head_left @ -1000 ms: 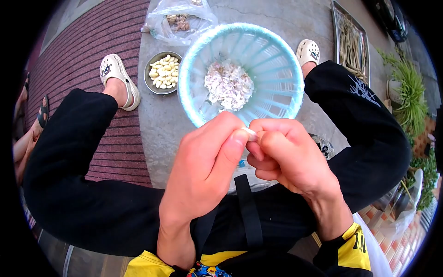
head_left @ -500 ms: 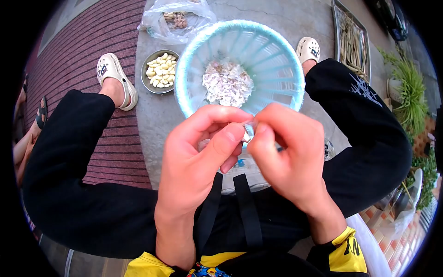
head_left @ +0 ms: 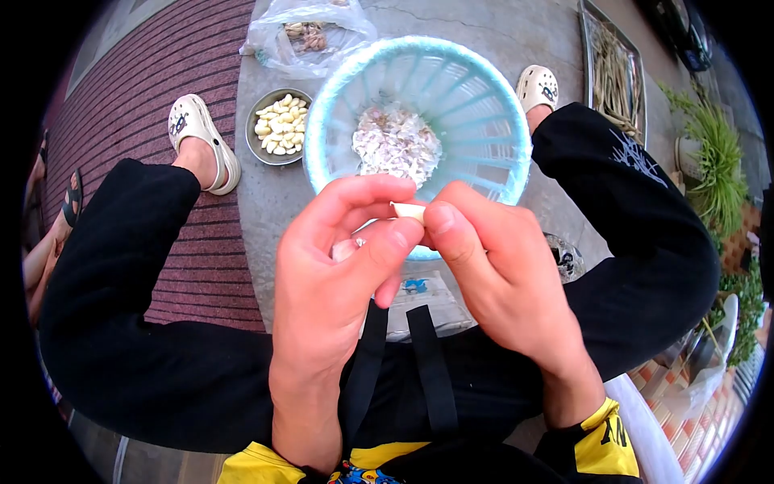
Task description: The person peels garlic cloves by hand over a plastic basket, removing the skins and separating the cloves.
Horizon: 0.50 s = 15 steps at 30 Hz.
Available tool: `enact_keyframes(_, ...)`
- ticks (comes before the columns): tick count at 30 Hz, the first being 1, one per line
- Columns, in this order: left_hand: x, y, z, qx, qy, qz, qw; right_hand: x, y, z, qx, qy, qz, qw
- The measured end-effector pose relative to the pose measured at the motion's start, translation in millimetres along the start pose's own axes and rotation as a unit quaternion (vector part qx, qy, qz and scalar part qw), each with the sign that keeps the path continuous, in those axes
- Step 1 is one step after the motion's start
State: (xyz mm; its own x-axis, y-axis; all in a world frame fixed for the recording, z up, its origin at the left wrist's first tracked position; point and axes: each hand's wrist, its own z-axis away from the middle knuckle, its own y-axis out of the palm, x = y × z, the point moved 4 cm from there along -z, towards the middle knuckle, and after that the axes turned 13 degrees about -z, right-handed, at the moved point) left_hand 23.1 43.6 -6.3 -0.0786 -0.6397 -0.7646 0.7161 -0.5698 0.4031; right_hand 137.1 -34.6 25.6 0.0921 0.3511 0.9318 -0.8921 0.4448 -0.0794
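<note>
A pale garlic clove [head_left: 409, 211] is between my two hands, over the near rim of the basket. My right hand [head_left: 504, 278] pinches one end of it with thumb and forefinger. My left hand [head_left: 330, 278] is curled around the other end, its thumb just below the clove. Another pinkish-white garlic piece [head_left: 345, 249] rests against the left hand's curled fingers. Below and beyond the hands stands a light-blue plastic basket [head_left: 492, 89] with a heap of papery garlic skins [head_left: 397, 143] at its bottom.
A metal bowl of peeled cloves [head_left: 282, 123] stands left of the basket. Behind it lies a clear plastic bag [head_left: 343, 28] with unpeeled garlic. A tray of dry stalks [head_left: 614, 77] and potted plants [head_left: 717, 165] are at the right. Another person's sandalled foot [head_left: 71, 202] shows far left.
The clove now shows bare and pale between my fingertips, where it was mostly hidden before. My left fingers have opened a little, and my right hand has turned slightly.
</note>
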Motion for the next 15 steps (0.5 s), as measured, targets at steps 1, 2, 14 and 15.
enact_keyframes(1, -0.3, -0.9, 0.4, -0.005, -0.017, -0.032, 0.999, -0.8, 0.1, 0.4, -0.001, 0.000, 0.000, 1.000)
enact_keyframes(2, -0.1, -2.1, 1.1, -0.011, -0.034, -0.065, 0.997, 0.7, -0.2, 0.7, -0.010, -0.032, 0.034, 0.999)
enact_keyframes(14, -8.2, -1.1, 6.3, 0.026, -0.033, -0.121, 0.992, 3.6, 4.4, 2.9, -0.029, -0.060, -0.025, 0.997)
enact_keyframes(15, -5.9, 0.3, 6.7, 0.026, -0.033, -0.121, 0.992, -2.7, 5.3, 5.0, -0.041, 0.050, -0.137, 0.988)
